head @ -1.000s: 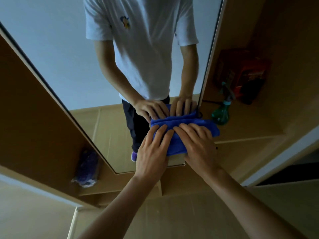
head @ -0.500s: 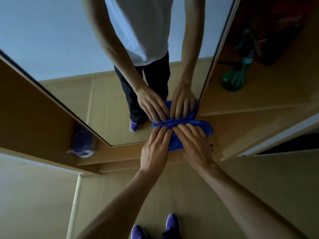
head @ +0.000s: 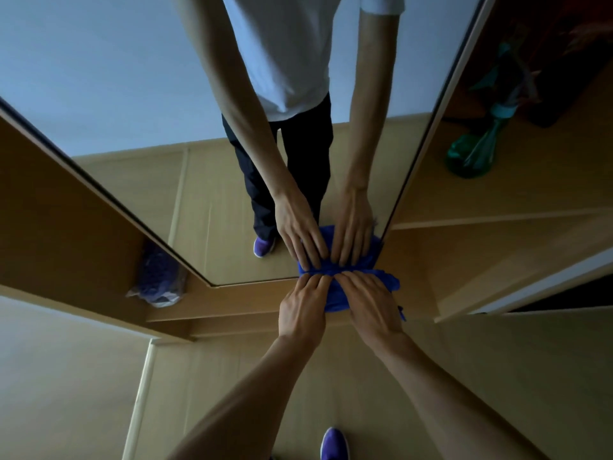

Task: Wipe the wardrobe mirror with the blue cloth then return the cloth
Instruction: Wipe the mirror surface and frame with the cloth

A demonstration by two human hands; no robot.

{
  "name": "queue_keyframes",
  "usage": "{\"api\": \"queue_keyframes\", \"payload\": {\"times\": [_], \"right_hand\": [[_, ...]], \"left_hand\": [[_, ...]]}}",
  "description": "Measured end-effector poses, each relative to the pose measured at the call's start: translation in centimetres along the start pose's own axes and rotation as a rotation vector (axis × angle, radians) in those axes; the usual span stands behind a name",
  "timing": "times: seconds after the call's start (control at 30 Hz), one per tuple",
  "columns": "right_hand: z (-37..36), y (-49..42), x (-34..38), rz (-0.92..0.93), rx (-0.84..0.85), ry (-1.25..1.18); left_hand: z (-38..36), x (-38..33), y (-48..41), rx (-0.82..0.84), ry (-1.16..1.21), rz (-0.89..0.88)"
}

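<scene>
Both hands press flat, I see: left hand [head: 301, 312] and right hand [head: 373, 308] lay straight, uncurled fingers on the blue cloth [head: 335, 298], bunched against the bottom edge of the mirror [head: 99, 78], near its right corner.

Left hand [head: 303, 307] and right hand [head: 371, 303] side by side, reaching forward, fingers straight, palms pressed flat

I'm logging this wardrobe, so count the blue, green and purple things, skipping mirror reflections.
Blue: 1, the cloth
Green: 1, the spray bottle
Purple: 2, the bagged bundle and the shoe
Total: 4
</scene>
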State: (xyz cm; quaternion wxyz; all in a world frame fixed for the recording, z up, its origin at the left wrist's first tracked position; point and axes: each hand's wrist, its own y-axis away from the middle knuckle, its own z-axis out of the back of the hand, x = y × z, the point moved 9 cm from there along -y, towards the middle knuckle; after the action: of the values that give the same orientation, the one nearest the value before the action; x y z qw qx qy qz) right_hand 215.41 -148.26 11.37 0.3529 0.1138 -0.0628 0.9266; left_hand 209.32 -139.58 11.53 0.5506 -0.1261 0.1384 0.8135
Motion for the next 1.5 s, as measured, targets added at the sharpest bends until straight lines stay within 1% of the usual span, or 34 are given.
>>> {"api": "queue_keyframes", "payload": {"times": [0.1, 0.17, 0.27, 0.33, 0.4, 0.53, 0.73, 0.83, 0.93, 1.07, 1.27, 1.37, 1.5], "right_hand": [[-0.4, -0.2, -0.2, -0.014, 0.031, 0.013], [-0.4, -0.3, -0.2, -0.015, 0.052, 0.001], [-0.2, 0.2, 0.0, 0.004, 0.124, -0.024], [0.7, 1.3, 0.4, 0.013, 0.134, -0.042], [2.4, 2.6, 1.0, 0.012, 0.092, -0.054], [7.0, 3.8, 2.7, 0.016, -0.01, -0.067], [15.7, 2.7, 5.5, 0.058, -0.182, -0.036], [20.5, 2.3, 6.9, 0.105, -0.281, -0.034], [24.9, 2.4, 8.7, 0.158, -0.344, -0.032], [30.6, 2.7, 11.5, 0.21, -0.413, -0.048], [40.8, 3.5, 16.0, 0.295, -0.625, 0.0], [44.7, 3.9, 18.0, 0.315, -0.72, 0.045], [48.9, 4.2, 20.4, 0.34, -0.82, 0.101]], "left_hand": [[-0.4, 0.2, -0.3, 0.051, 0.005, 0.023], [-0.4, 0.1, -0.3, 0.062, 0.01, 0.032], [-0.3, -0.1, 0.4, 0.08, 0.019, 0.045], [0.4, -0.5, 1.5, 0.082, 0.028, 0.047], [1.8, -1.1, 2.8, 0.047, 0.043, 0.026], [6.7, -2.9, 4.7, -0.089, 0.094, -0.074], [16.7, -6.3, 5.4, -0.289, 0.099, -0.238], [21.7, -7.7, 6.0, -0.366, 0.126, -0.339], [26.5, -9.0, 7.2, -0.433, 0.128, -0.414], [32.7, -10.4, 9.2, -0.541, 0.129, -0.487], [41.4, -12.1, 11.8, -0.7, 0.056, -0.569], [45.4, -12.6, 13.0, -0.797, 0.027, -0.585], [50.1, -13.1, 14.2, -0.882, -0.026, -0.632]]}}
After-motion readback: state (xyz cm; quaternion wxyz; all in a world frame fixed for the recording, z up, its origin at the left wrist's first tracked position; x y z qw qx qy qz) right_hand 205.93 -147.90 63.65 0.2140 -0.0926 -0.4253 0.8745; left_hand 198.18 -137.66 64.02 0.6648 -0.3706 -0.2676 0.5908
